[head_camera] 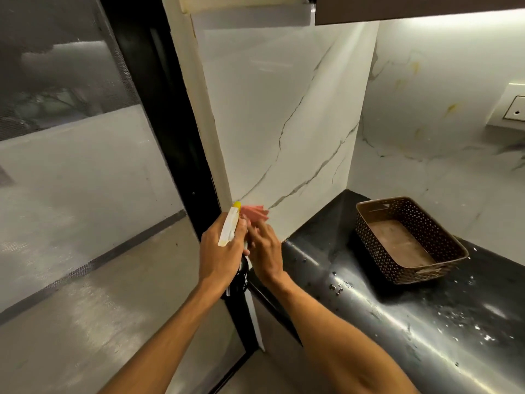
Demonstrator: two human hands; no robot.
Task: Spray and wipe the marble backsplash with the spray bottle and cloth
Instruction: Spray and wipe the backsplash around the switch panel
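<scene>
Left hand: curled round the neck of the spray bottle, gripping it. The bottle's white head and yellow nozzle stick up above the knuckles and point toward the marble. Its dark body hangs below the hand, in front of the surface edge.

Right hand: just beside the left, back to the camera, fingers reaching forward to the pink cloth. The cloth shows beyond the fingertips, low on the side panel of the backsplash, near that panel's outer edge. The view here is blurred. Whether the fingers pinch the cloth or press it flat cannot be told, nor whether the cloth touches the marble.

The backsplash is white marble with grey veins. It runs in two panels that meet at a corner, a side panel ahead and a back panel to the right.

Surface: black and glossy, with scattered droplets near its front edge and more further right.

Basket: brown, perforated, standing on the surface near the corner, close to both panels and well apart from the hands. It stands before the lower back panel.

Socket plate: on the back panel at far right.

Cabinet: dark underside above, with a lit strip beneath it.

Door frame: black, holding glass, directly left of the side panel. The left hand and bottle sit in front of it.
</scene>
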